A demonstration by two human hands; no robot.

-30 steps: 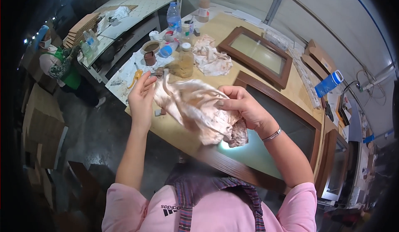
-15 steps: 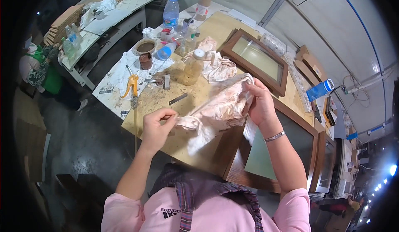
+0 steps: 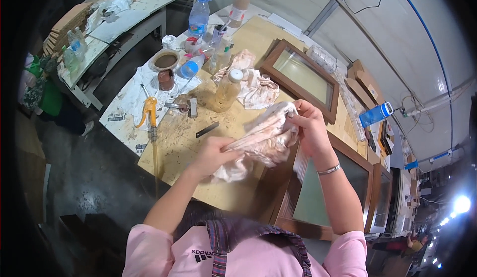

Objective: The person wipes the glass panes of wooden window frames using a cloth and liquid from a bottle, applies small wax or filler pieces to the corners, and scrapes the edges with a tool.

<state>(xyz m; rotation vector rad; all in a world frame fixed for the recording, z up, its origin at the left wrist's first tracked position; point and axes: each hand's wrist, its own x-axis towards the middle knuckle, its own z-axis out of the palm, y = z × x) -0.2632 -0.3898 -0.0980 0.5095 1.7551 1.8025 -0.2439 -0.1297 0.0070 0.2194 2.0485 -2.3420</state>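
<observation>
1. Nearest my head camera is the short-sleeved pink shirt (image 3: 258,257), crossed by dark striped apron straps (image 3: 222,249).
2. I see the left hand (image 3: 214,157) with its fingers closed, gripping the lower-left part of a pale, brown-stained, crumpled fabric cloth (image 3: 268,140).
3. The right hand (image 3: 312,127), with a silvery band (image 3: 329,170) at its wrist, pinches the cloth's upper-right end between thumb and bent fingers.
4. The cloth spans the gap between both hands, over the light wooden worktop (image 3: 174,165); I cannot tell whether its drooping lower edge touches the surface.
5. Just right of the cloth, from my view, lies a large brown-framed panel with dull green glass (image 3: 315,197).
6. Beyond the left hand, I have a thin black strip (image 3: 207,129) lying flat and an orange-handled spray gun (image 3: 149,109).
7. Farther in stand a yellowish, white-capped jar (image 3: 227,94) and a reddish-brown can (image 3: 166,81), with a second stained cloth (image 3: 261,89) heaped beside the jar.
8. Behind these, I see a bowl of brown liquid (image 3: 165,61) and a smaller brown-framed glass panel (image 3: 304,76).
9. Toward the far edge stand a clear, blue-capped plastic bottle (image 3: 199,18) and a bottle of brownish liquid (image 3: 240,6).
</observation>
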